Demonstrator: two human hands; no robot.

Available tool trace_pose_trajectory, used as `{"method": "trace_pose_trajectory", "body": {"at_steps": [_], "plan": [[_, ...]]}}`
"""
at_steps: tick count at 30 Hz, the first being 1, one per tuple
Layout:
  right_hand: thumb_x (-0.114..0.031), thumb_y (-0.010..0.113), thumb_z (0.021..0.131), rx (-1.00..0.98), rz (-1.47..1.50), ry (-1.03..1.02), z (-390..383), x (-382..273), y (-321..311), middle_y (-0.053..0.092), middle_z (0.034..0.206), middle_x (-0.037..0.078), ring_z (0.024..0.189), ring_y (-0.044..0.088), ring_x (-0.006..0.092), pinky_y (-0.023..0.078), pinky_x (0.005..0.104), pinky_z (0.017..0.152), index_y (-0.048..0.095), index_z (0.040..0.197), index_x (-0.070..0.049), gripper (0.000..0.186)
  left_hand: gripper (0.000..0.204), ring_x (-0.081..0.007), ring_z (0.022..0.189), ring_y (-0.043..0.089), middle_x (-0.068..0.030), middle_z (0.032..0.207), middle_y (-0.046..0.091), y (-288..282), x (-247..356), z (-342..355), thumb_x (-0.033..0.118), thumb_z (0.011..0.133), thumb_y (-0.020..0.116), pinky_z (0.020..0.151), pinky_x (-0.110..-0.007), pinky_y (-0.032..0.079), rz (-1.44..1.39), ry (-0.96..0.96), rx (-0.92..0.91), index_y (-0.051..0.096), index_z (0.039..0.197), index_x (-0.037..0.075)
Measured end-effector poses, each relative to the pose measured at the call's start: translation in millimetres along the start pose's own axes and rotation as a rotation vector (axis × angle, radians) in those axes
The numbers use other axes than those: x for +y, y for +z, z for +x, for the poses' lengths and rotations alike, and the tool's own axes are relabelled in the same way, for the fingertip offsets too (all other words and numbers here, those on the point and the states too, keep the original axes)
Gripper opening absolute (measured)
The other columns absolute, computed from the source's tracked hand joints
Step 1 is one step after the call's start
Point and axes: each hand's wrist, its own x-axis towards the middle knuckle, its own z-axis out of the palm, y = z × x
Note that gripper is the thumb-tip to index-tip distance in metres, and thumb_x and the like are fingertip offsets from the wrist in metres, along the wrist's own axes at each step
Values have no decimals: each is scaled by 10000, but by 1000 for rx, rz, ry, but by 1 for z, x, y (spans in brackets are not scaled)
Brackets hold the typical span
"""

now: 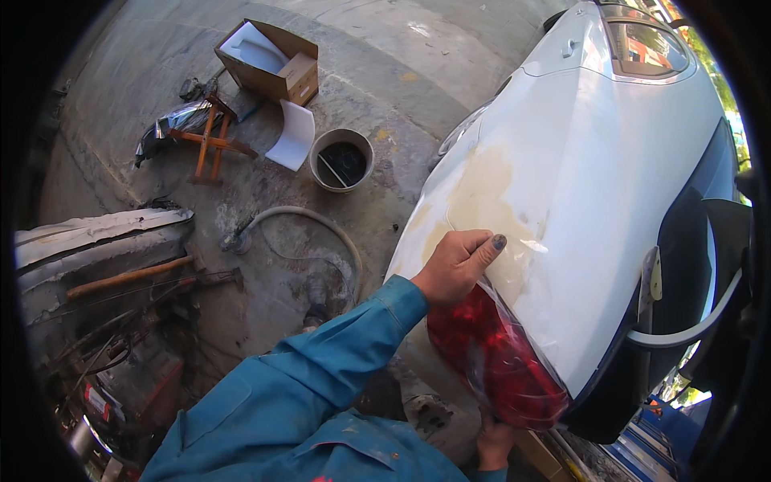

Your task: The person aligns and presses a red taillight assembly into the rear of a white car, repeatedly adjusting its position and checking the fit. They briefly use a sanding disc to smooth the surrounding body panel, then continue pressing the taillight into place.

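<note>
My left hand, in a teal sleeve, is closed at the upper end of a red tail light on a white car, pinching what looks like clear plastic film that lies wrinkled over the lens. My right hand is at the lamp's lower end, its fingers partly hidden under it. Beige patches mark the body panel above the lamp.
A cardboard box, white foam sheet, bucket and wooden stand sit on the concrete floor. A hose curves below them. Battered panels and machinery fill the left side.
</note>
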Motion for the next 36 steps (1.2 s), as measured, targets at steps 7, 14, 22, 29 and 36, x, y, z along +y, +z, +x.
{"method": "trace_pose_trajectory", "body": {"at_steps": [7, 14, 22, 29, 36], "plan": [[-304, 842, 976, -29, -134, -55, -1, 5, -4, 763, 1428, 213, 1332, 665, 489, 456, 562, 1201, 827, 1326, -102, 404, 509, -169, 572, 391, -109, 609, 451, 6, 25, -13, 249, 1173, 671, 554, -410, 404, 278, -3, -14, 604, 743, -15], [-287, 840, 965, -65, -190, -81, 5, -9, -8, 779, 1394, 210, 1324, 683, 480, 481, 582, 1184, 842, 1291, -112, 370, 345, -329, 602, 604, -118, 671, 581, -7, 65, -94, 83, 974, 800, 579, -459, 493, 572, 264, -263, 600, 694, 56], [-247, 905, 874, -68, -138, -63, -1, 5, -2, 787, 1379, 195, 1344, 669, 468, 432, 573, 1220, 835, 1299, -101, 455, 325, -415, 824, 722, -201, 890, 737, -40, 43, -47, 301, 1074, 723, 779, -471, 587, 400, -459, 16, 678, 1137, -15], [-279, 875, 932, -122, -121, 8, 0, 4, -6, 784, 1368, 220, 1334, 668, 471, 432, 566, 1214, 818, 1324, -82, 443, 411, -477, 991, 772, -272, 1034, 801, -54, -17, -6, 311, 909, 740, 917, -526, 610, 681, -439, -182, 727, 1119, -42], [-335, 852, 988, 35, -156, -110, 0, 11, 4, 796, 1357, 205, 1285, 699, 463, 496, 544, 1160, 835, 1298, -77, 403, 367, -496, 994, 759, -304, 1033, 778, -52, -17, 16, 253, 893, 700, 897, -533, 605, 823, -395, -388, 729, 1101, -47]]}}
